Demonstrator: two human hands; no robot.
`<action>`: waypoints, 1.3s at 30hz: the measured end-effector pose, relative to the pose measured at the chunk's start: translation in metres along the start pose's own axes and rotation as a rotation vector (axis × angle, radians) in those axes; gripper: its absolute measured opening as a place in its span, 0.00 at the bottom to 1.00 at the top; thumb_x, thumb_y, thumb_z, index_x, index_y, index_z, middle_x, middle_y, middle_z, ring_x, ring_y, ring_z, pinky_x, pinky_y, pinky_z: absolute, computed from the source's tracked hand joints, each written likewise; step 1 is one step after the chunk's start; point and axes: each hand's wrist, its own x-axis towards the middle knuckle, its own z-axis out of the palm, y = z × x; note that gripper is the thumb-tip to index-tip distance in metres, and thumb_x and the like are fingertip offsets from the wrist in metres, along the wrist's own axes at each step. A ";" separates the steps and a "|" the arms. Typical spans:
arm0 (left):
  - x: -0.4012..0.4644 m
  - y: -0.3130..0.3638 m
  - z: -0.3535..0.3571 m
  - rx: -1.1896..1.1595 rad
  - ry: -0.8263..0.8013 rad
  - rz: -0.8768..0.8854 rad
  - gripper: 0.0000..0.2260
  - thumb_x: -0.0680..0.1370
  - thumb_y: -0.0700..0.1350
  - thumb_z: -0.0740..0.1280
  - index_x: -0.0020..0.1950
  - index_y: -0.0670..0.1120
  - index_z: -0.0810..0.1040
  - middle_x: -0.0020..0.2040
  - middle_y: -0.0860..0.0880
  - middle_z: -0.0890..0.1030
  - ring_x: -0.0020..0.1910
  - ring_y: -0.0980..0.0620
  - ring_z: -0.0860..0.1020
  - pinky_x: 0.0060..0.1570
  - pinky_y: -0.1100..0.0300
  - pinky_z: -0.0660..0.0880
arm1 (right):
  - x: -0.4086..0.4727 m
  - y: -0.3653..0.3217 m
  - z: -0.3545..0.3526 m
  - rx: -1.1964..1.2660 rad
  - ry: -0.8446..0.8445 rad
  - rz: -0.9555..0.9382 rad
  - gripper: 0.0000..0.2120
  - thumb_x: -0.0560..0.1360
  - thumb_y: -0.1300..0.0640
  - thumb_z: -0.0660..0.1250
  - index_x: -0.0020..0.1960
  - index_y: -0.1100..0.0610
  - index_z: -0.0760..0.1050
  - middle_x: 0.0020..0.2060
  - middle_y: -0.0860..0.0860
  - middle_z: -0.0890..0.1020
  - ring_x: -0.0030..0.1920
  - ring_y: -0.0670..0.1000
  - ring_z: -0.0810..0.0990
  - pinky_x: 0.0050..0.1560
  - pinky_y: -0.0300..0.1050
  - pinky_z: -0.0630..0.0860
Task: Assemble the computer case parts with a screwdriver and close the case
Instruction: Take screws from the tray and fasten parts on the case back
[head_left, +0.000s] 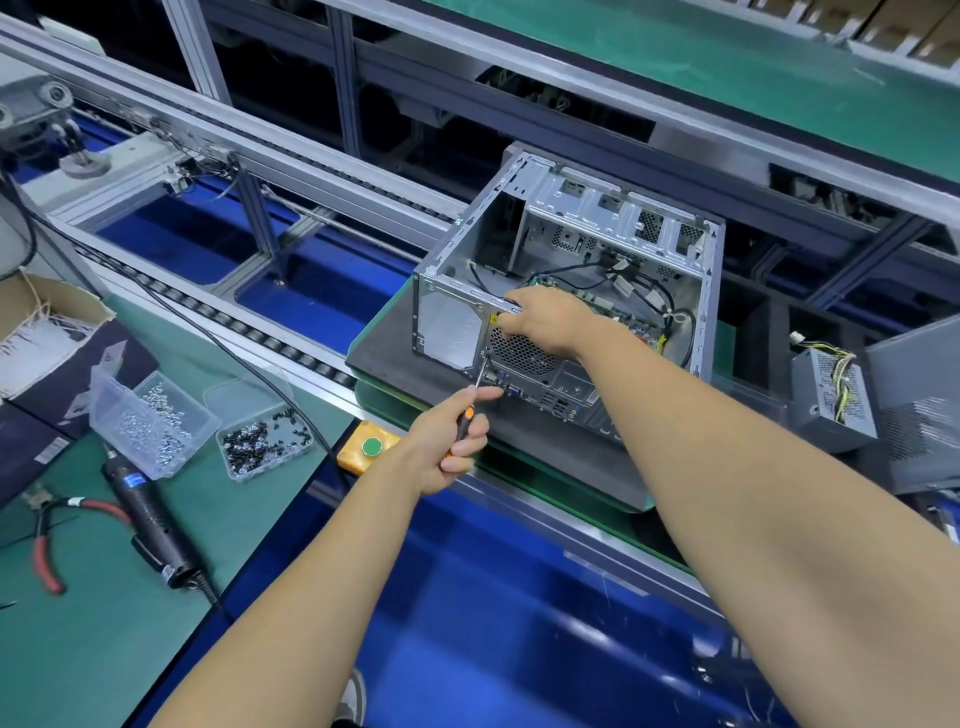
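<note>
An open silver computer case (452, 291) lies on a dark pad, its rear panel facing me and the motherboard (623, 317) with black cables visible inside. My right hand (545, 319) grips the top edge of the rear panel above the round fan grille (519, 353). My left hand (447, 441) holds a screwdriver (470, 408) with a black and orange handle. Its thin shaft points up to the rear panel just left of the grille. Whether the tip sits on a screw is too small to tell.
Two clear trays hold silver screws (150, 421) and black screws (265, 441) on the green mat at left. A black electric screwdriver (150, 519) and red-handled pliers (44, 545) lie nearer. A power supply (831, 400) and a grey side panel (919, 405) sit right. A yellow button box (369, 447) stands below the case.
</note>
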 end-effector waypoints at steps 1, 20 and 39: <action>0.000 0.003 0.002 0.218 0.083 0.076 0.14 0.85 0.54 0.57 0.62 0.50 0.79 0.32 0.51 0.69 0.24 0.56 0.60 0.20 0.64 0.57 | 0.000 0.000 0.000 0.002 -0.001 0.001 0.11 0.79 0.47 0.63 0.50 0.55 0.77 0.45 0.55 0.82 0.46 0.57 0.80 0.49 0.52 0.75; -0.002 0.000 0.001 0.164 0.052 0.098 0.13 0.84 0.49 0.59 0.65 0.49 0.77 0.34 0.50 0.71 0.25 0.55 0.61 0.21 0.64 0.55 | 0.004 0.003 0.002 0.000 -0.017 -0.006 0.09 0.79 0.47 0.64 0.46 0.52 0.74 0.42 0.53 0.80 0.45 0.56 0.79 0.47 0.51 0.73; -0.002 -0.003 -0.014 0.148 0.016 0.111 0.11 0.84 0.51 0.63 0.63 0.54 0.82 0.37 0.52 0.74 0.31 0.57 0.71 0.21 0.67 0.60 | 0.002 0.002 0.002 0.022 -0.016 0.025 0.11 0.78 0.46 0.64 0.47 0.54 0.77 0.42 0.54 0.82 0.39 0.56 0.79 0.40 0.49 0.72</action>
